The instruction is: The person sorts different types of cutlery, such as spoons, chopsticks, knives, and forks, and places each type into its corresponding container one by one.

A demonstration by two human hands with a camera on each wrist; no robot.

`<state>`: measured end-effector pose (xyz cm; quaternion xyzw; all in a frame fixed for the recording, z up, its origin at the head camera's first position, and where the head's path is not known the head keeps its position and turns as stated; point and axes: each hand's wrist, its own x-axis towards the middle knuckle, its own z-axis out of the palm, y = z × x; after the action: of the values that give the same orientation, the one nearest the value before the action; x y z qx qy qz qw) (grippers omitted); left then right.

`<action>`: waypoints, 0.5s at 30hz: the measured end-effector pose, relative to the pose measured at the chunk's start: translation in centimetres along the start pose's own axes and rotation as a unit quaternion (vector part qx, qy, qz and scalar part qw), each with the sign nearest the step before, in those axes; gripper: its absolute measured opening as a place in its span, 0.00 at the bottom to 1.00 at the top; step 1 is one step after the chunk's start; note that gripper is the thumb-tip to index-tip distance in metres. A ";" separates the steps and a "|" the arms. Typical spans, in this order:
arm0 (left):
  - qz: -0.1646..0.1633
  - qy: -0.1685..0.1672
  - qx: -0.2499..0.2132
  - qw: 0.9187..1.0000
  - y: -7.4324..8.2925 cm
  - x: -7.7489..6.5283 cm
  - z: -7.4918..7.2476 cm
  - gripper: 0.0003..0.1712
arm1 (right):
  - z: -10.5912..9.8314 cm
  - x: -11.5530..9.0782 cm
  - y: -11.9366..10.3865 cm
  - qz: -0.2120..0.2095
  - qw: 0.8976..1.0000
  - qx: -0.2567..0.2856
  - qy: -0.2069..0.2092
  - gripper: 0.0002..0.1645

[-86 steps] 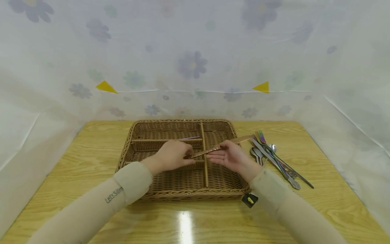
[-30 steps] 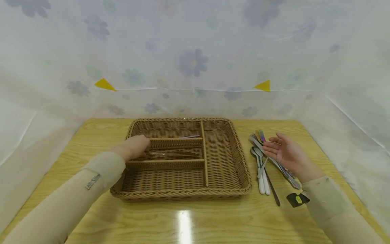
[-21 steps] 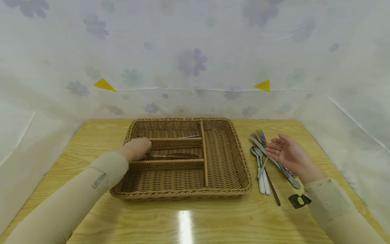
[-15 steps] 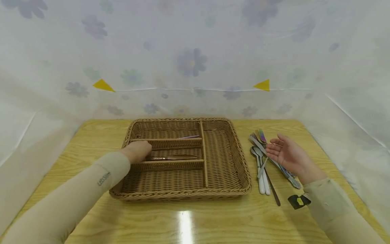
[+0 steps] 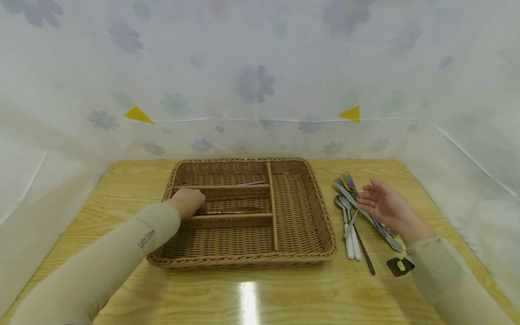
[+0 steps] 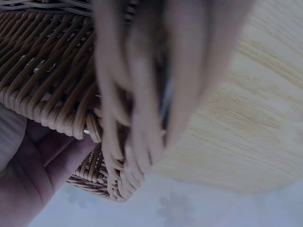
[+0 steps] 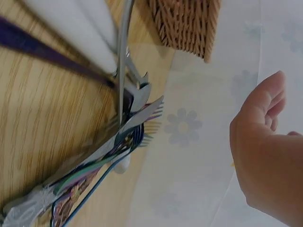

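Note:
My left hand (image 5: 188, 201) reaches into the middle left compartment of a brown wicker basket (image 5: 243, 261). A copper-coloured table knife (image 5: 239, 210) lies there along the divider, its handle end at my hand. In the left wrist view, the basket's weave covers part of the left hand (image 6: 28, 175), so its hold on the knife is hidden. My right hand (image 5: 387, 205), fingers relaxed and holding nothing, hovers over the right side of a cutlery pile. The pile has a silver knife (image 5: 345, 194), forks (image 5: 348, 180) and white-handled spoons (image 5: 351, 241).
A purple utensil (image 5: 253, 183) shows in the basket's back compartment. One long compartment (image 5: 298, 212) runs down the basket's right side. A dark handle (image 5: 365, 257) sticks out of the pile toward the front of the wooden table (image 5: 203, 298). A flowered curtain (image 5: 256, 85) encloses the back and sides.
The copper knife, between both hands at first, was lowered by my left hand into the middle compartment and shifted toward the front divider. My right hand left it and moved right, over the cutlery.

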<state>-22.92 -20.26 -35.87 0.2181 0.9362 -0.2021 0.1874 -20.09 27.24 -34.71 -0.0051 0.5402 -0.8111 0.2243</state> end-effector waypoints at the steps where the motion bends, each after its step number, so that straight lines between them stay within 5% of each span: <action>1: -0.004 -0.001 0.004 1.000 0.0 -0.1 0.0 0.07 | -0.1 0.0 0.0 0.000 0.999 -0.048 0.020 0.16; 3: -0.009 0.001 0.007 1.000 -0.1 -0.3 0.1 0.05 | -0.1 0.1 0.2 0.005 0.981 -0.185 0.060 0.19; 4: -0.012 0.005 0.003 1.000 -0.1 -0.4 0.0 0.04 | -0.1 0.2 0.3 0.009 0.961 -0.267 0.076 0.22; 6: -0.019 0.023 -0.012 0.999 -0.3 -0.8 -0.1 0.05 | 0.0 0.5 0.7 0.020 0.900 -0.424 0.102 0.26; 8: -0.025 0.051 -0.030 0.998 -0.5 -1.2 -0.3 0.08 | 0.0 0.8 1.3 0.026 0.822 -0.558 0.115 0.26; 9: -0.028 0.066 -0.042 0.997 -0.5 -1.4 -0.5 0.09 | -0.1 1.0 1.7 0.027 0.784 -0.609 0.119 0.24; 11: -0.033 0.096 -0.062 0.993 -0.5 -1.7 -0.8 0.10 | -0.2 1.2 2.4 0.026 0.728 -0.674 0.123 0.19; 13: -0.032 0.120 -0.080 0.989 -0.4 -1.9 -1.1 0.08 | -0.3 1.3 3.0 0.035 0.688 -0.713 0.134 0.15; 15: -0.029 0.134 -0.097 0.986 -0.2 -2.0 -1.3 0.08 | -0.3 1.3 3.5 0.043 0.667 -0.729 0.148 0.11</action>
<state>-21.70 -20.46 -33.86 0.1965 0.9740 -0.0850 0.0740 -20.10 25.90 -38.17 -0.0241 0.9849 -0.1385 0.1008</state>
